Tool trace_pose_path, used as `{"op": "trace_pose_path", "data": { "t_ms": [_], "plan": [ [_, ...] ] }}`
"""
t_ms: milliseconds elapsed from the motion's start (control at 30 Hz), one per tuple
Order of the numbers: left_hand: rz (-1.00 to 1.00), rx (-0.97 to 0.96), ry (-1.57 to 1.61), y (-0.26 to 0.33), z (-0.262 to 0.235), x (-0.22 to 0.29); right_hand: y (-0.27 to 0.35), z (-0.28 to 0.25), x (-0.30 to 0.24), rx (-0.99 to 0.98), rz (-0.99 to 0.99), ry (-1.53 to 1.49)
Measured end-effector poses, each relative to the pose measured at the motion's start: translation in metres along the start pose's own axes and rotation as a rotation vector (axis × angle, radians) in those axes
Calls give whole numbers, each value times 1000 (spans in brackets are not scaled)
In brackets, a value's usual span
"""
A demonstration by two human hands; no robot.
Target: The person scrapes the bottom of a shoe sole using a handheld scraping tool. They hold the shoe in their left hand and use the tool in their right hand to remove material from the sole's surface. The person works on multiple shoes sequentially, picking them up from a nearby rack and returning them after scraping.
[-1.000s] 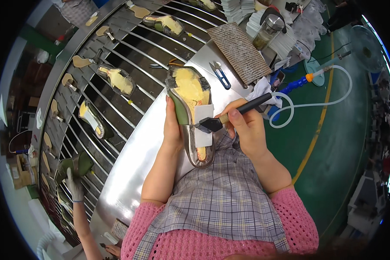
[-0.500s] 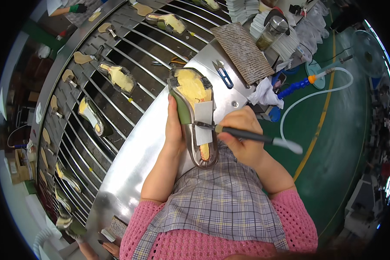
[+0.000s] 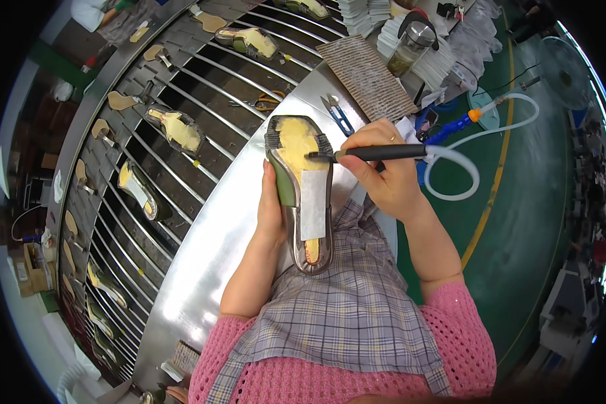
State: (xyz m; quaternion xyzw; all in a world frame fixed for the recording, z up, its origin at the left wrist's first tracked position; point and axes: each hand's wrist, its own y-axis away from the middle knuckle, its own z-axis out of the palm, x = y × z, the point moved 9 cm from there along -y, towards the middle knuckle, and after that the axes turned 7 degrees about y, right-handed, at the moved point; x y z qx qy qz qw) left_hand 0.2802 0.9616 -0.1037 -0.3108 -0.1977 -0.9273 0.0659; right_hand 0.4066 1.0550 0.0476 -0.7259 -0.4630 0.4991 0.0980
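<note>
An upside-down shoe upper on its last, green and metallic brown [image 3: 286, 183], is held sole up in front of me. My left hand [image 3: 270, 212] is closed round its left side. A white strip [image 3: 314, 207] lies along the middle of the sole, over a yellowish insole [image 3: 296, 138] with pleated dark edges at the toe. My right hand [image 3: 389, 180] grips a black-handled brush [image 3: 380, 153], its dark bristles touching the yellow forepart just above the strip. A pale tube loops behind the rear of the handle; whether it joins the handle I cannot tell.
A curved metal bench [image 3: 212, 252] lies beneath the shoe. Blue-handled snips [image 3: 337, 116] and a ribbed board [image 3: 369, 77] sit beyond, near a glass jar [image 3: 411, 48]. Left is a rack of metal rods [image 3: 209, 138] bearing several shoes. A blue hose [image 3: 444, 129] stands at right. Another person works far left.
My right hand and the brush have moved up from the white strip to the yellow forepart. The strip now lies flat along the sole. The shoe has shifted slightly toward me.
</note>
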Motion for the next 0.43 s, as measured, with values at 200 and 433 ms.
{"op": "trace_pose_path", "data": {
  "t_ms": [200, 433],
  "plan": [
    [26, 27, 137, -9, -18, 8, 13, -25, 5, 248, 50, -143],
    [310, 253, 273, -81, -65, 102, 50, -17, 66, 264, 332, -311]
  ]
}}
